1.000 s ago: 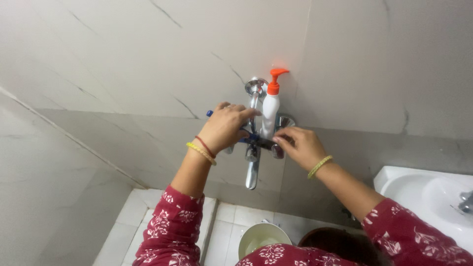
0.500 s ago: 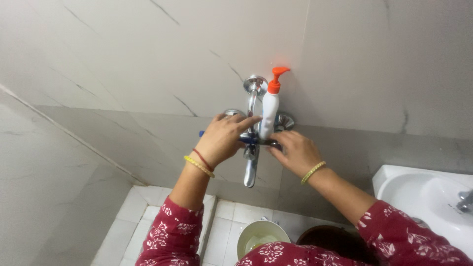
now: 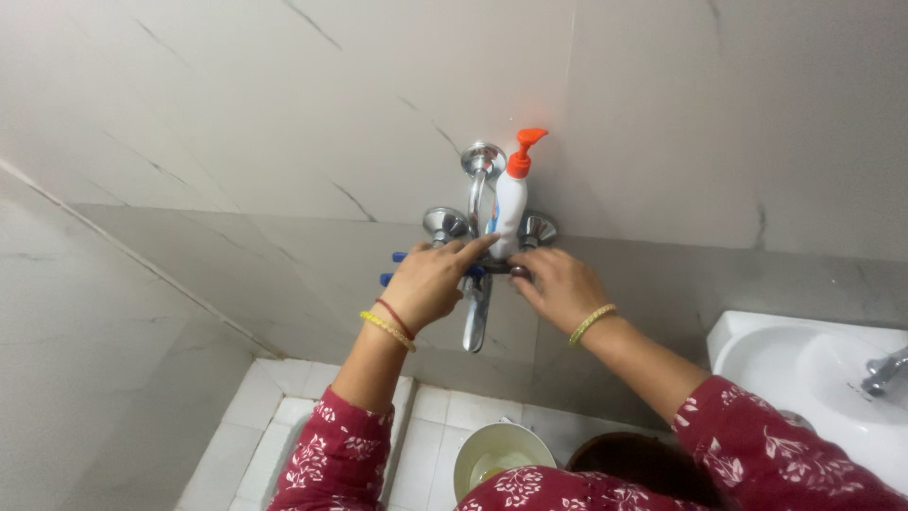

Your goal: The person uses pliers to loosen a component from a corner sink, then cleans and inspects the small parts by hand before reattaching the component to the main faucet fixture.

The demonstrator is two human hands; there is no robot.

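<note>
Nearest the lens, red flowered sleeves (image 3: 340,454) above a pale bowl (image 3: 497,459) and a dark bucket (image 3: 624,459) on the tiled floor, with a white basin (image 3: 804,360) off to the right.

Further up, both arms raised to a chrome tap (image 3: 476,322) on the grey wall (image 3: 236,114). Left hand (image 3: 430,284) now lower than a second ago, off the left knob (image 3: 443,224), which shows bare again. Lies loosely curled over the tap's body, forefinger stretched out to touch the foot of a white pump bottle (image 3: 509,213) with an orange top. Two blue handles (image 3: 392,257) jutting out leftward from under that hand; held or merely covered, cannot tell.

Right hand (image 3: 558,284) shifted slightly inward, fingers bent in at the tap's body just below the bottle and the right knob (image 3: 537,227). Grip hidden by the knuckles, so closed on something or only resting, cannot tell.

Bottle itself unmoved, upright on the tap between the two knobs, leaning close to the riser pipe. Judging by this, attention gone from the knob to the bottle's base, both hands meeting there.
</note>
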